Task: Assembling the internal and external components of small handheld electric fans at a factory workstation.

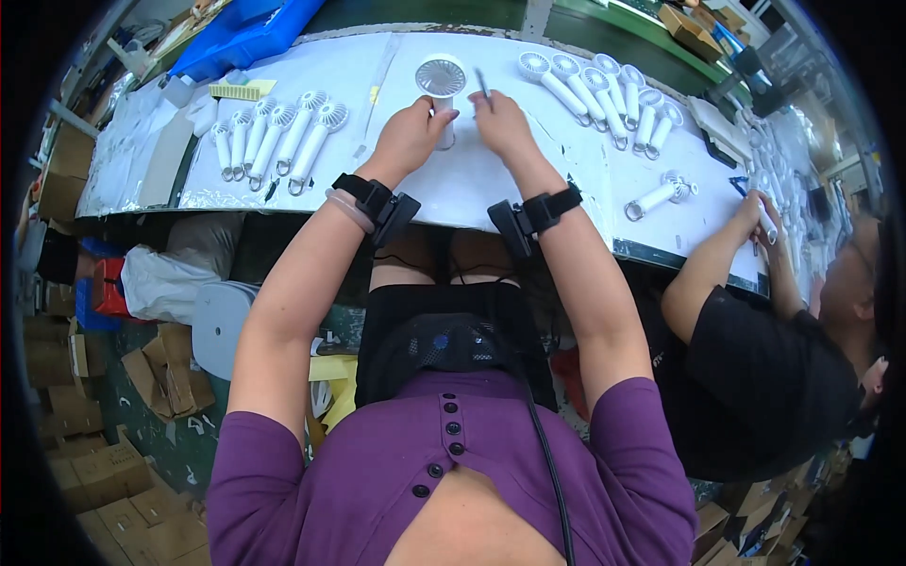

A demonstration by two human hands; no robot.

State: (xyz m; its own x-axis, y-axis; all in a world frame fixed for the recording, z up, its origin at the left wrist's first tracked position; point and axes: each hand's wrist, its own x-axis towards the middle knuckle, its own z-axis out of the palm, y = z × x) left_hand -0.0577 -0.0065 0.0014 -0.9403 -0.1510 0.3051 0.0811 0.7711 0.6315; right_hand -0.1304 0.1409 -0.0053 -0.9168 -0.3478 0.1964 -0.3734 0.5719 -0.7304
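In my left hand (pixel 411 138) is a white handheld fan (pixel 440 79), held upright with its round grille facing up and its handle pointing toward me. The fingers are closed around it just below the head. My right hand (pixel 503 124), just to the right of the fan, is closed on a thin dark pen-like tool (pixel 482 85); its exact kind is too small to make out. The tool's tip points away from me, apart from the fan. A group of white handheld fans (pixel 314 132) lies left of my hands, and another group (pixel 596 90) lies to the right.
The white-covered table (pixel 528 198) spans the view. A blue bin (pixel 247 36) stands at the back left, near a yellow slotted piece (pixel 236 91). At the right, a co-worker in a black shirt (pixel 755 377) handles a white fan near a single fan (pixel 656 198). Cardboard boxes (pixel 162 371) lie on the floor.
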